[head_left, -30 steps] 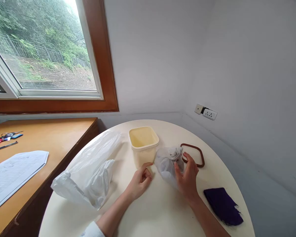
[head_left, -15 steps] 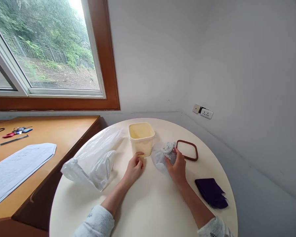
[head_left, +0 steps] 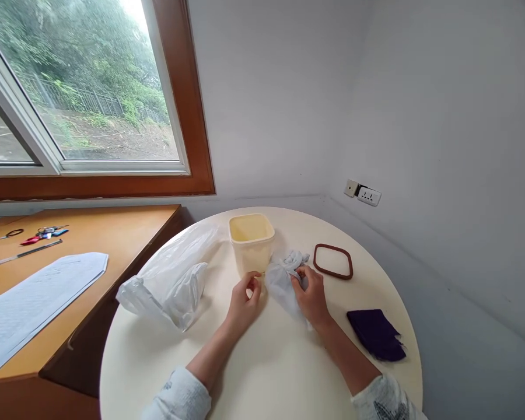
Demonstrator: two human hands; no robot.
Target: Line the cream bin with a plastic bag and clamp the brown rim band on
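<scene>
My right hand point(head_left: 311, 294) is closed with its thumb and fingers pinching a thin white plastic bag point(head_left: 282, 280) that is bunched into a twist at its top. The bag lies beside a cream-yellow square bin point(head_left: 254, 256), which stands upright and open at the top. In front of the bin, my left hand point(head_left: 244, 303) has thumb and fingertips drawn together close to its lower front. Whatever those fingertips pinch, if anything, cannot be made out. A brown rounded frame point(head_left: 350, 268) lies flat to the right of the bag.
A folded dark purple cloth point(head_left: 376, 335) lies near the round table's point(head_left: 284, 385) right edge. Another crumpled clear-white plastic bag point(head_left: 170, 286) spreads over the left side. Papers point(head_left: 48, 297), a pen point(head_left: 26, 254) and small keys-like items point(head_left: 46, 233) rest on the wooden desk point(head_left: 126, 224).
My left hand has shifted slightly right, away from the bin's front. My right hand has moved a little, and the bag's loose part now stretches lower toward me. The view has turned slightly left.
</scene>
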